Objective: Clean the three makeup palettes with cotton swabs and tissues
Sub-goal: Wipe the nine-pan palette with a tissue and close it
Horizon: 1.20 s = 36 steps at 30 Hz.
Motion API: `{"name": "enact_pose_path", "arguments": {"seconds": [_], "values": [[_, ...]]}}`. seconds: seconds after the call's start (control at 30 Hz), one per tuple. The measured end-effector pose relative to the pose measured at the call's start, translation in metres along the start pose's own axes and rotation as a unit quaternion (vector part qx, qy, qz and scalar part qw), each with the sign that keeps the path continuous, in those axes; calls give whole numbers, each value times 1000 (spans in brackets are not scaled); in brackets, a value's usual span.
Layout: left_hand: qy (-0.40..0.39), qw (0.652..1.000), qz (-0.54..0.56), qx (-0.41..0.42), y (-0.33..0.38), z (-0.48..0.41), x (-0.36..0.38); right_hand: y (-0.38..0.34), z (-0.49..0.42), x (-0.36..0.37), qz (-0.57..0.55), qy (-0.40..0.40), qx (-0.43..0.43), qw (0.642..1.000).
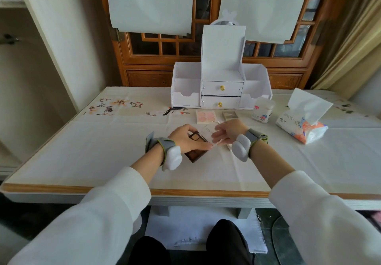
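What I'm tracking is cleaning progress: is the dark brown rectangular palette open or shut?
Open: the dark brown rectangular palette has both halves spread, inner compartments showing, gripped by the left hand.

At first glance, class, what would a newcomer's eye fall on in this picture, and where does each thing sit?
The left grip holds an open brown palette in the middle of the table, the right grip close beside it. Behind them a white drawer organiser with gold knobs stands at the back edge, and a tissue pack with one sheet sticking up lies to the right.
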<state>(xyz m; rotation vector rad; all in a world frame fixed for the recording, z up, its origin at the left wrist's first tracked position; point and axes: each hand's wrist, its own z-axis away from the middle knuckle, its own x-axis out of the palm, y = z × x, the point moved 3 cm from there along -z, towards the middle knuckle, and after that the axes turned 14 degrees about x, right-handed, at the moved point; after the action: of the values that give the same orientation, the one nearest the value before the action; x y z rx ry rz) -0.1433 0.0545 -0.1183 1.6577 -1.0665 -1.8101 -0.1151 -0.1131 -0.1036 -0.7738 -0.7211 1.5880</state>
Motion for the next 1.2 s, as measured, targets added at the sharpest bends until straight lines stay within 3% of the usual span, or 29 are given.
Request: {"name": "enact_pose_path", "arguments": {"seconds": [0.1, 0.23, 0.37, 0.67, 0.83, 0.93, 1.03, 1.2], "values": [[-27, 991, 100, -80, -1, 3, -1, -4, -3, -5, 15, 4, 5, 1000], [-26, 943, 281, -174, -12, 6, 0, -6, -5, 1, 34, -12, -12, 999], [-45, 899, 397, -180, -10, 13, 6, -10, -2, 5, 33, -17, -18, 999], [41, 801, 571, -175, -6, 12, 9, -21, 9, 11, 61, -20, -198, 978], [81, 760, 621, -174, 3, 4, 7, -15, 8, 23, 78, -17, -200, 976], [93, 751, 630, -172, 6, -1, 3, -6, -1, 33, 73, -45, -173, 981], [77, 744, 644, -164, 6, -3, 1, 6, -9, 39, -26, -79, -126, 989], [71, 777, 608, -146, 4, -1, -2, 14, -10, 53, -79, -122, -90, 985]]}}
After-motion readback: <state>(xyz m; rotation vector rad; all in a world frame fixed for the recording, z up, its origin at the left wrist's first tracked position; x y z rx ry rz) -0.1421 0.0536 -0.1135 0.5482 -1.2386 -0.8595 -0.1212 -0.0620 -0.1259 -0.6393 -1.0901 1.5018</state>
